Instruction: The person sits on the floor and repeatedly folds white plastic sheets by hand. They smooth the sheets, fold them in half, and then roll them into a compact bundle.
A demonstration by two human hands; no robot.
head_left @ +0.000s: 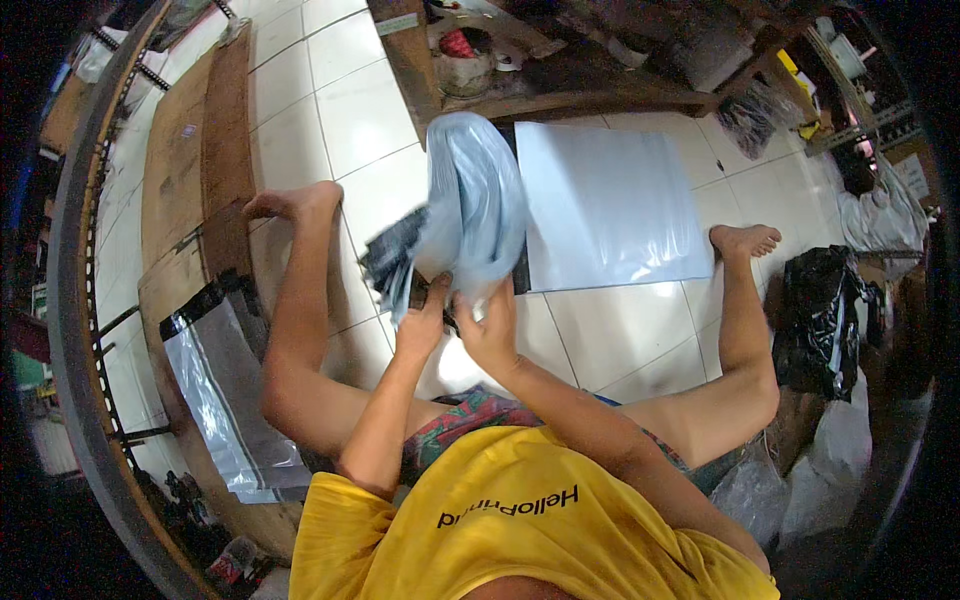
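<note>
A thick bundle of pale blue-grey plastic mailing bags (pixel 472 185) arches up in front of me, bent over in a loop and smeared a little by motion. Black edges of the bags fan out at its left side. My left hand (pixel 424 318) is closed on the bundle's near end, thumb pointing up. Close beside it, my right hand (pixel 490 325) also grips the near end, its fingers partly hidden behind the plastic. Just right of the bundle, a flat, neat stack of the same pale bags (pixel 615 210) lies on the floor, apart from my hands.
My bare legs spread around the tiled floor (pixel 360 110). Grey bags with black edges (pixel 235 400) lie by my left leg, near a cardboard sheet (pixel 180 160). A wooden shelf (pixel 570 108) stands ahead. Black plastic (pixel 825 320) and clear plastic (pixel 750 495) lie at right.
</note>
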